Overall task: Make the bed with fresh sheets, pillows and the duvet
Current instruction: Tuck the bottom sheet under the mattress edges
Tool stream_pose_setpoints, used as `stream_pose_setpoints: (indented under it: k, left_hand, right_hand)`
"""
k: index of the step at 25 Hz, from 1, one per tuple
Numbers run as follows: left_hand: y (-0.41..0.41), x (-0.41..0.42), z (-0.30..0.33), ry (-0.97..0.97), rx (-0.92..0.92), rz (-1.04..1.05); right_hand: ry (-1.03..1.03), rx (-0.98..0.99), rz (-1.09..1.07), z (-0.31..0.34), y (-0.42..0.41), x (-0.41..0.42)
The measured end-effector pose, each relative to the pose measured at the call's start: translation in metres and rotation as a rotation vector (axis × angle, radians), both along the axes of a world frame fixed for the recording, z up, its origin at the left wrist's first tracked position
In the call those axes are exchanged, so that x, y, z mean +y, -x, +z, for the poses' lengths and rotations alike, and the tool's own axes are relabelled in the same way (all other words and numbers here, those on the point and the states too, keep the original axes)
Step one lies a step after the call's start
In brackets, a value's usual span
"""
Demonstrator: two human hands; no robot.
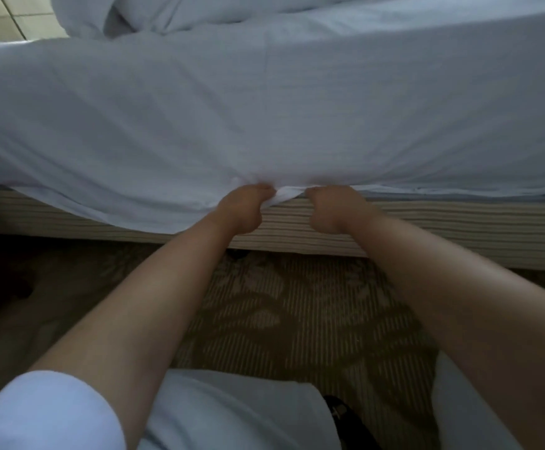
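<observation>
The sheet [264, 108] I'm gripping is soft matt cloth, faintly creased. The bed base [443, 228] is ribbed, striped fabric. The carpet [297, 319] looks coarse and patterned.

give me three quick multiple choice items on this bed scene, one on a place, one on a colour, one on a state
1. Where are both hands?
A. at the bed's near edge
B. on the pillow
C. on the floor

2. What colour is the sheet?
A. red
B. white
C. black

3. How does the sheet lie left of the hands?
A. tucked in
B. hanging loose over the striped base
C. folded in a pile

Answers:
1 A: the left hand and right hand grip the sheet at the near edge.
2 B: the cloth is plain white.
3 B: it drapes over the striped base; right of the hands, the base shows bare.
</observation>
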State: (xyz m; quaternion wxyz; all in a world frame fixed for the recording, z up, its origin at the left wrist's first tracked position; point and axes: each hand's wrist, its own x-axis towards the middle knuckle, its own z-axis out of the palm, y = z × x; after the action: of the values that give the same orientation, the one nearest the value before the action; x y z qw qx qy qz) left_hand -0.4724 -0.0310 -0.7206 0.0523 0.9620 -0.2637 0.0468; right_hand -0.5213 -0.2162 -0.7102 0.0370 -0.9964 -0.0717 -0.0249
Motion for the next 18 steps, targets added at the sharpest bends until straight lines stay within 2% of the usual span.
stream_pose_setpoints:
  k: [4, 9, 18]
  left_hand:
    - [0.007, 0.001, 0.008, -0.080, 0.116, 0.032]
    - [0.011, -0.003, -0.002, -0.003, 0.114, 0.077]
    - [0.021, -0.019, 0.001, 0.001, 0.137, 0.193]
  right_hand:
    - [-0.086, 0.128, -0.049, -0.001, -0.004, 0.001]
    - [-0.041, 0.085, -0.073, 0.004, -0.006, 0.008]
    - [0.038, 0.001, 0.047, -0.004, 0.003, -0.004]
